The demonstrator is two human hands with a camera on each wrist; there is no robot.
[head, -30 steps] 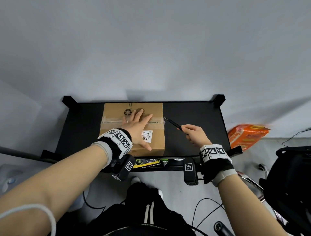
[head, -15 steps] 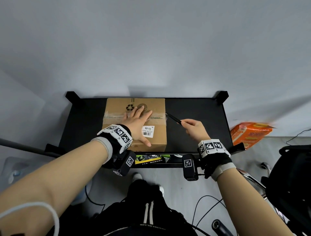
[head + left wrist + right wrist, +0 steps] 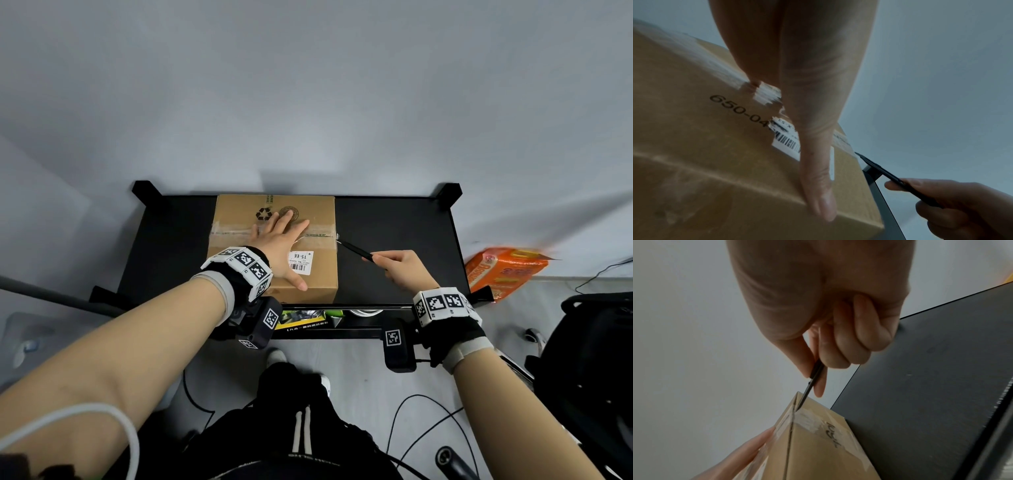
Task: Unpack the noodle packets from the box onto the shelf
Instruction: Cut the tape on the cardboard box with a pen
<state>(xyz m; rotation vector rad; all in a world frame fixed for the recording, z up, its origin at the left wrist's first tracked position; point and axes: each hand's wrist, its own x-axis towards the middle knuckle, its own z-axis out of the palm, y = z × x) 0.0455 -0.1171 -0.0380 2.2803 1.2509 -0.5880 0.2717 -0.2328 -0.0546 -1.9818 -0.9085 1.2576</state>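
A sealed brown cardboard box [image 3: 318, 277] sits on the black shelf top [image 3: 394, 222], clear tape running across its lid. My left hand [image 3: 279, 245] lies flat on the lid with straight fingers, thumb [image 3: 818, 194] at the near edge. My right hand [image 3: 400, 269] pinches a thin black blade [image 3: 354, 251] whose tip touches the tape at the box's right edge [image 3: 800, 404]. The box [image 3: 818, 443] is closed, so its contents are hidden.
An orange packet [image 3: 503, 270] lies on the floor right of the shelf. A lower shelf tier [image 3: 318, 320] holds green and yellow packaging. A black chair [image 3: 596, 359] stands at the right, cables [image 3: 411, 428] trail on the floor, and a grey wall rises behind.
My right hand has brought the blade's tip left to the taped seam at the box's right edge. My left hand stays flat on the lid.
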